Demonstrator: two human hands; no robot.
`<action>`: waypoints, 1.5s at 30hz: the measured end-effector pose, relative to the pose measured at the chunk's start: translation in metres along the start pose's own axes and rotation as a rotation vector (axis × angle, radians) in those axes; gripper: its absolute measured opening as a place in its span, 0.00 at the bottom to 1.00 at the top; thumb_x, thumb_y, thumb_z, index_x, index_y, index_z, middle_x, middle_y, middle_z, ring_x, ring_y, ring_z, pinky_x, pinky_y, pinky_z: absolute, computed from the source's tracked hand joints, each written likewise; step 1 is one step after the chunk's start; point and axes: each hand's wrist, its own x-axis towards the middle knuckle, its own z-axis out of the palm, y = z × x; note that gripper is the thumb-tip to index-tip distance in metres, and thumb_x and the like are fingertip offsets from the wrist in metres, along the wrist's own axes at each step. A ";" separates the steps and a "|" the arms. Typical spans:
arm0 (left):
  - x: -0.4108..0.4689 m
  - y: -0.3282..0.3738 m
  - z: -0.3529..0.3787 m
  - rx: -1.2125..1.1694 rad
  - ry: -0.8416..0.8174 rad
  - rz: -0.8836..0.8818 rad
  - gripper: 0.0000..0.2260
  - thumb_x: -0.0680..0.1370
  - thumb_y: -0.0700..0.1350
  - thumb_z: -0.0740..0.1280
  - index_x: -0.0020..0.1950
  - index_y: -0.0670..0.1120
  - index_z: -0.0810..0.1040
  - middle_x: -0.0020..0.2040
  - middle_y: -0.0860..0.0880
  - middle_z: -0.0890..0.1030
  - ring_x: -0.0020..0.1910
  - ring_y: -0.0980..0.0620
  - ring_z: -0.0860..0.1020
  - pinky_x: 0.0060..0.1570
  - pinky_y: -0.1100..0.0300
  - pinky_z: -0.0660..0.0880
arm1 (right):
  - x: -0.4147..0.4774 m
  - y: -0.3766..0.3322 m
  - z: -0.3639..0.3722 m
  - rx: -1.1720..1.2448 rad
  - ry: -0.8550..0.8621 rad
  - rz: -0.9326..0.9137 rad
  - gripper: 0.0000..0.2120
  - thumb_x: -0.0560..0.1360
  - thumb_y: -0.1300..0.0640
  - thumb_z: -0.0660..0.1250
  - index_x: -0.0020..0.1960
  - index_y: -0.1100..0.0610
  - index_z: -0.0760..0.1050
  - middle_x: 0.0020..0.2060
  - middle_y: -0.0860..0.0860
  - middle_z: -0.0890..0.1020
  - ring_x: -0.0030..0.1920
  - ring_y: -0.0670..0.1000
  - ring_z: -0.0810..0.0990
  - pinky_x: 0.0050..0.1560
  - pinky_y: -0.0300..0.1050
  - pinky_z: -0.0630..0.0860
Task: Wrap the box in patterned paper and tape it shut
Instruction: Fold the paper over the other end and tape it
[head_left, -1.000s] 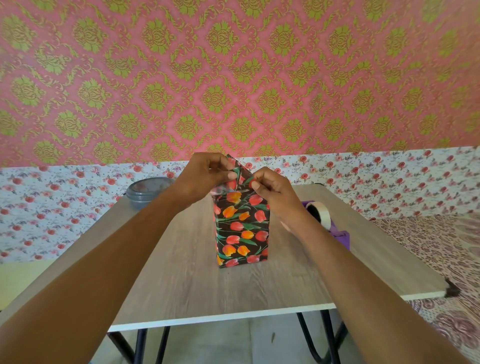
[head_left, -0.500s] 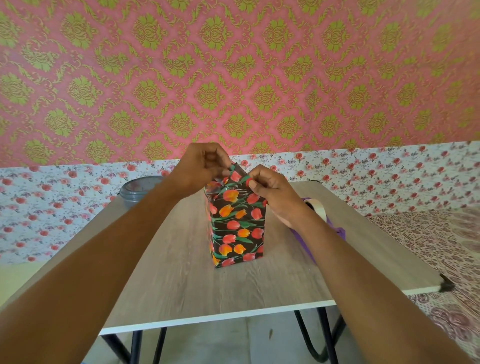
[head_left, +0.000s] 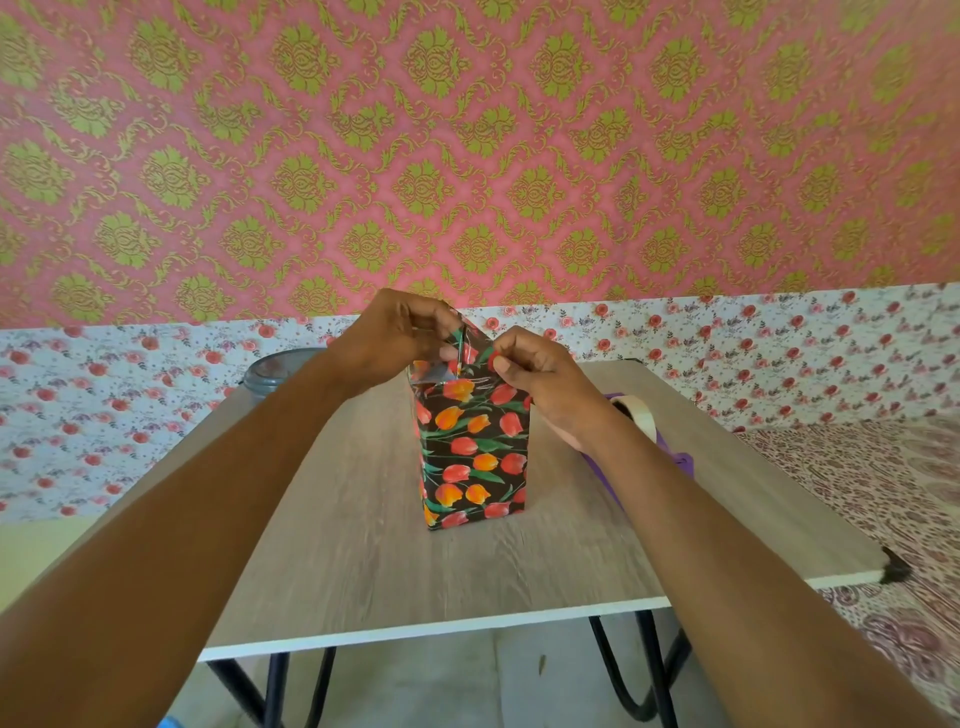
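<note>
A tall box (head_left: 475, 457) stands upright in the middle of the wooden table (head_left: 363, 545), covered in black paper with red and orange tulips. At its top the paper rises into a pointed flap (head_left: 470, 340). My left hand (head_left: 389, 338) pinches that flap from the left, and a silvery underside of paper shows just below its fingers. My right hand (head_left: 540, 379) pinches the paper at the top right corner of the box. A roll of tape (head_left: 636, 410) sits in a purple dispenser (head_left: 680, 460) behind my right wrist, mostly hidden.
A grey round lid or container (head_left: 275, 371) rests at the table's far left corner. The table has black metal legs (head_left: 649, 670) and a white front edge. A floral wall runs close behind; patterned fabric (head_left: 883, 493) lies to the right.
Both hands stayed at the top of the box, working the paper flap. The flap now stands a little more pointed between the fingers. The view shifted slightly.
</note>
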 end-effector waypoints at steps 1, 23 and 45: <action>-0.002 -0.002 -0.002 -0.022 -0.029 -0.025 0.07 0.75 0.27 0.71 0.48 0.37 0.84 0.37 0.43 0.84 0.35 0.45 0.82 0.38 0.53 0.80 | 0.001 0.000 0.001 -0.004 -0.009 0.002 0.11 0.83 0.65 0.63 0.44 0.53 0.76 0.39 0.62 0.69 0.43 0.53 0.68 0.49 0.47 0.65; -0.003 -0.001 0.009 0.192 0.003 0.070 0.06 0.71 0.29 0.76 0.46 0.35 0.83 0.39 0.46 0.84 0.37 0.56 0.83 0.42 0.63 0.79 | 0.000 0.001 0.000 0.009 -0.031 0.004 0.12 0.82 0.69 0.62 0.45 0.56 0.76 0.40 0.56 0.73 0.42 0.52 0.69 0.45 0.42 0.67; -0.004 -0.019 -0.002 -0.055 0.012 -0.101 0.05 0.75 0.27 0.71 0.50 0.32 0.82 0.38 0.33 0.83 0.29 0.48 0.79 0.32 0.58 0.77 | -0.003 -0.027 0.032 -1.152 -0.004 -0.540 0.17 0.75 0.63 0.73 0.57 0.43 0.79 0.70 0.53 0.58 0.62 0.64 0.66 0.46 0.58 0.65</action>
